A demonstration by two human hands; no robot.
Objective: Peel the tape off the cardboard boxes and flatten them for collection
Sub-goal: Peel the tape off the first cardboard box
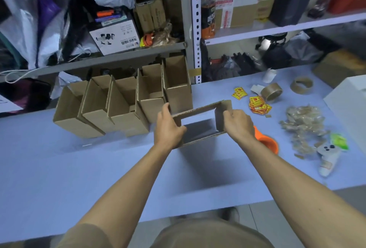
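I hold an opened cardboard box (200,109) above the light blue table (79,168), its ends open so the table shows through it. My left hand (168,128) grips its left wall, thumb inside. My right hand (238,122) grips its right wall. Behind and left of it a row of several open cardboard boxes (122,107) stands at the table's back edge. A heap of peeled, crumpled tape (303,126) lies on the right.
An orange tool (267,142) lies just beyond my right wrist. Tape rolls (272,91), red-yellow stickers (258,105), a white bottle (326,158) and a white box (350,105) sit at the right. Cluttered metal shelves (190,29) stand behind the table.
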